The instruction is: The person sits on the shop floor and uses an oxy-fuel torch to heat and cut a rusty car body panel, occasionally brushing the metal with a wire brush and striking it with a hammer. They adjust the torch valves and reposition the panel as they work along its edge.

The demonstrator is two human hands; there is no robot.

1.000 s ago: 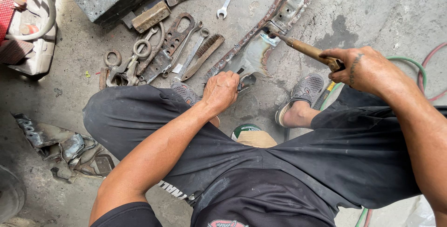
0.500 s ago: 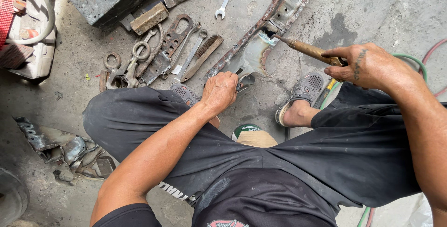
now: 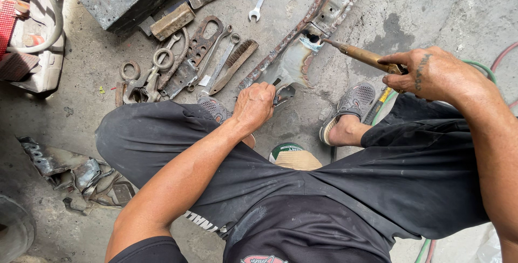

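My right hand (image 3: 431, 71) grips a brass-coloured torch (image 3: 360, 54) whose thin tip points at a dark spot on a long rusty metal panel (image 3: 302, 52) lying on the concrete floor. My left hand (image 3: 255, 104) is closed on a tool or clamp (image 3: 281, 93) at the near edge of that panel; what exactly it grips is partly hidden. I squat over the work in dark shorts, with my grey shoes (image 3: 353, 104) on either side of the panel's near end.
Wrenches, pliers, a wire brush (image 3: 237, 63) and other hand tools (image 3: 178, 63) lie at upper left beside a dark metal block (image 3: 127, 1). Green and red hoses (image 3: 488, 69) trail off right. Scrap metal pieces (image 3: 75, 174) sit at lower left. A small round container (image 3: 287, 152) sits between my legs.
My right hand has drawn the torch slightly back and right along the panel. My left hand stays at the panel's near edge.
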